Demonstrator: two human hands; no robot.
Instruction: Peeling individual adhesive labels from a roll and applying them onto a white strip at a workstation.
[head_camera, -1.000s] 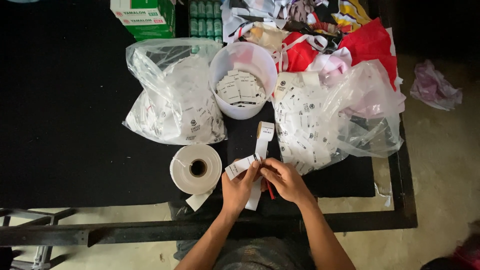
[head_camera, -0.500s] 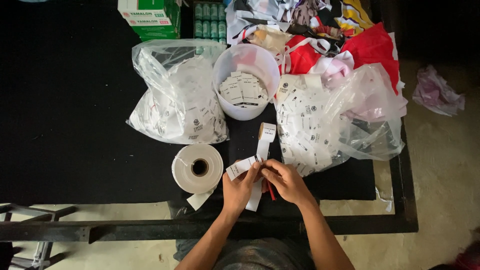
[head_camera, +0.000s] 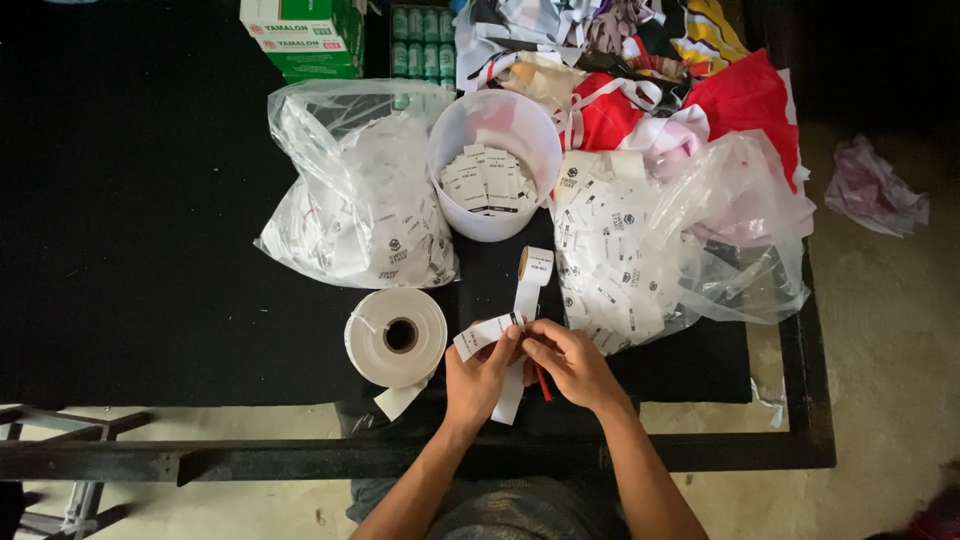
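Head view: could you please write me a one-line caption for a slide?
Both hands, left and right, pinch a white label strip beside a white tape roll and a tub of labels.

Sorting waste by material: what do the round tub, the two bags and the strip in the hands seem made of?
Tub: translucent white plastic, likely; light shows through its wall.
Bags: thin clear plastic film, crinkled, glossy.
Strip: white, matte, bends softly; paper or woven tape, unclear.

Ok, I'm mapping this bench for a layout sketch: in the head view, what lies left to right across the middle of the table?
Left clear bag of labels → white tub of labels → right clear bag of labels → crumpled pink cloth on the floor.
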